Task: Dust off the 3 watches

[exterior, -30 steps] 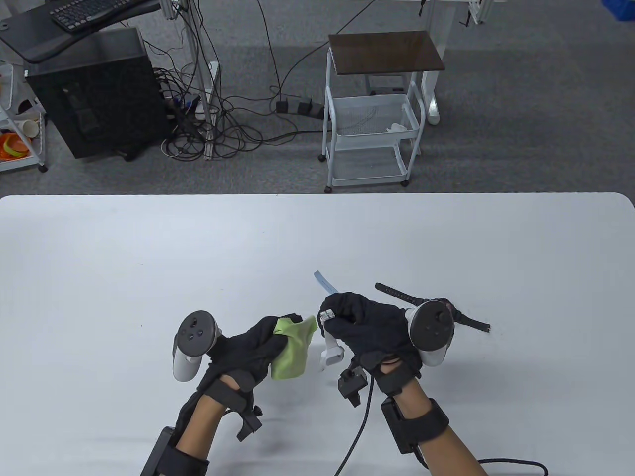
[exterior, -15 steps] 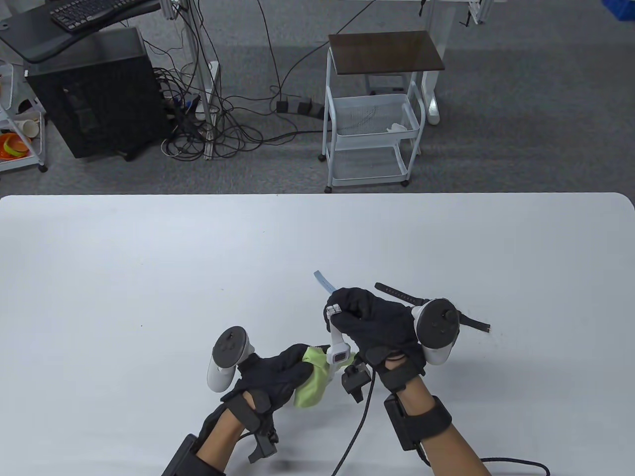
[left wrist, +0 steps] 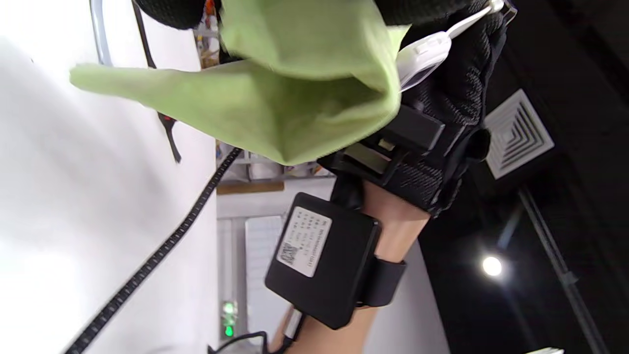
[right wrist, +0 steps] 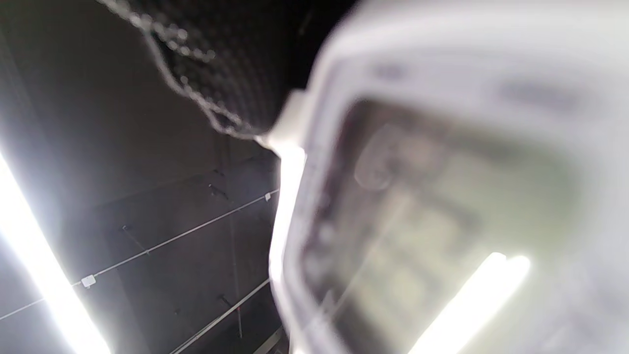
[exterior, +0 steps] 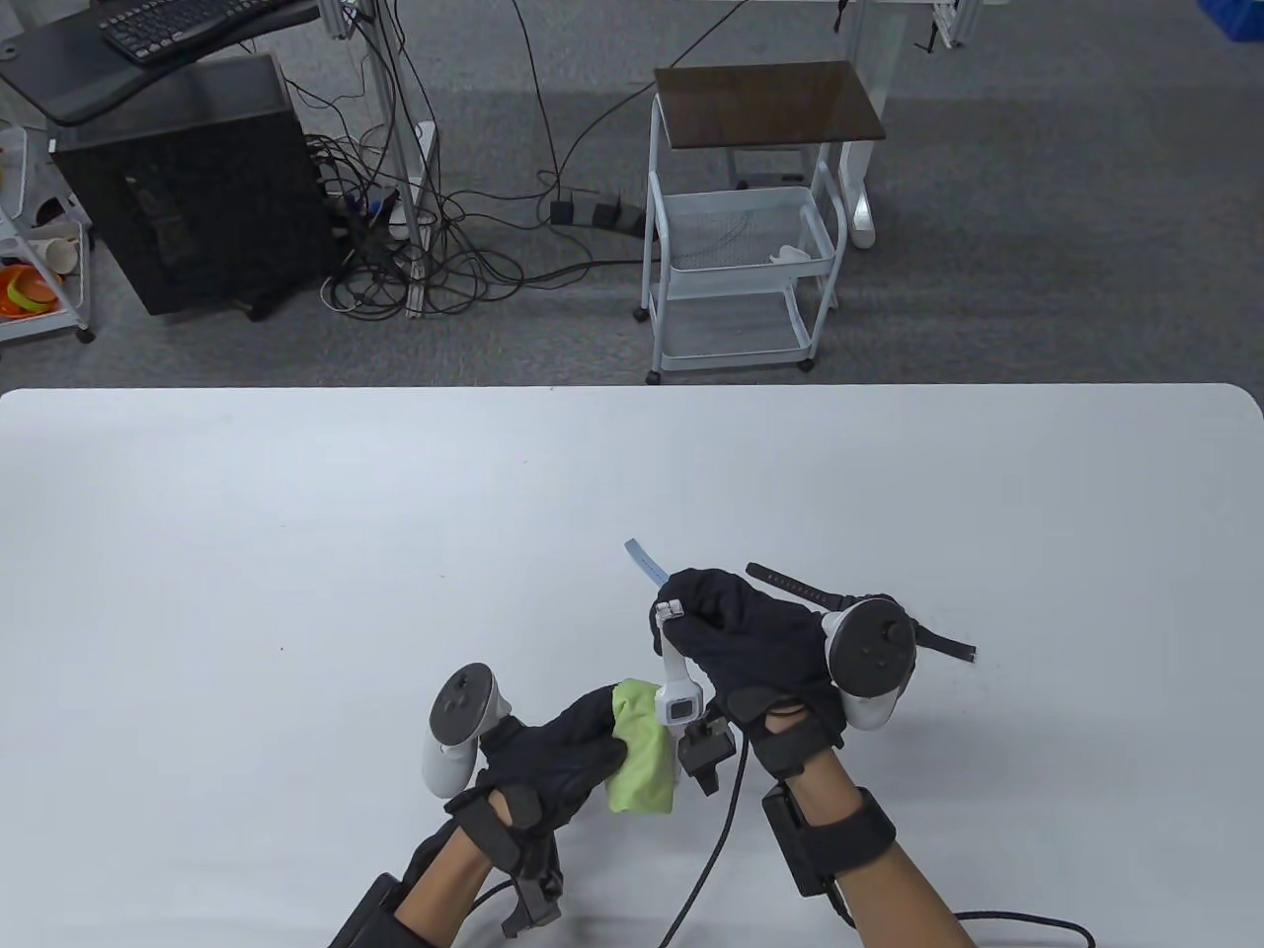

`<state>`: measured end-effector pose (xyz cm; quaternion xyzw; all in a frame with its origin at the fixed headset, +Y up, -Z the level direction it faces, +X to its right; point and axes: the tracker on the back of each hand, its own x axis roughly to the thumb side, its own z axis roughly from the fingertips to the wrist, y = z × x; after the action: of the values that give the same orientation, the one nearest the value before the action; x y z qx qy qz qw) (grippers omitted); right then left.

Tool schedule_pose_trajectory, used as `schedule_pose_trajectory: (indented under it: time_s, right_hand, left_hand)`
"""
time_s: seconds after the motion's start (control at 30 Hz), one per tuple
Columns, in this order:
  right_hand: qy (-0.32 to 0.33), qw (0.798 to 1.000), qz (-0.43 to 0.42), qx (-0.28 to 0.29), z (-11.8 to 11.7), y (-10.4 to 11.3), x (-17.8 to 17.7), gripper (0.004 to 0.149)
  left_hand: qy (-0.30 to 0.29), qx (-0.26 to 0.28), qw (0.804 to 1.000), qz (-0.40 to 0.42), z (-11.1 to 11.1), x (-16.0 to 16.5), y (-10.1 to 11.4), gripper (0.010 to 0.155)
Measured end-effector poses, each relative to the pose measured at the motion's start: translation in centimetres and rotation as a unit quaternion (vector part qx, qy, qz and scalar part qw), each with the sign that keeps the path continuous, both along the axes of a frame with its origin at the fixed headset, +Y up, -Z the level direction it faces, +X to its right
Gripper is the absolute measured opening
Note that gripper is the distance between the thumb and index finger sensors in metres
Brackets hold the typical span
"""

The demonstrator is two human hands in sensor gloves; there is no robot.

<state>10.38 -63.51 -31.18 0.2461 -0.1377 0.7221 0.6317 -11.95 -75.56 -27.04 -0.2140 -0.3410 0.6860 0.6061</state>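
Table view: my right hand [exterior: 755, 647] grips the white plastic digital watch [exterior: 675, 694] by its strap; my left hand [exterior: 553, 755] clutches a crumpled lime-green cloth [exterior: 640, 748] against the watch face; a black strap watch [exterior: 859, 607] lies behind my right hand, a pale blue strap [exterior: 647, 563] just beyond its fingers
Left wrist view: the cloth [left wrist: 295, 93] touches the watch [left wrist: 423, 59]
Right wrist view: the watch face [right wrist: 442, 206], blurred, fills the frame
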Motion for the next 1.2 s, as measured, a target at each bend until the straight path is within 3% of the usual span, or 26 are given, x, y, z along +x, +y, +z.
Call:
schedule_pose_trajectory:
  time_s: [0.2, 0.57, 0.9, 1.13, 1.2]
  right_hand:
    - [0.017, 0.999, -0.028, -0.022, 0.2, -0.5, -0.7, 0.046]
    - [0.035, 0.998, -0.043, -0.036, 0.2, -1.2, -1.3, 0.045]
    - [0.020, 0.999, -0.039, -0.024, 0.0, -1.3, -0.9, 0.045]
    - [0.011, 0.999, -0.035, -0.013, -0.1, -1.3, -0.6, 0.046]
    - [0.000, 0.999, -0.035, -0.004, -0.1, -1.4, -0.5, 0.045]
  left_hand:
    - [0.050, 0.045, 0.996, -0.055, 0.5, 0.4, 0.7, 0.069]
    - [0.086, 0.070, 0.991, -0.070, 0.7, 0.1, 0.9, 0.050]
    - [0.124, 0.075, 0.986, -0.078, 0.8, -0.3, 1.1, 0.050]
    - [0.102, 0.057, 0.991, -0.066, 0.4, -0.9, 0.9, 0.052]
    - [0.129, 0.069, 0.985, -0.086, 0.3, -1.2, 1.0, 0.050]
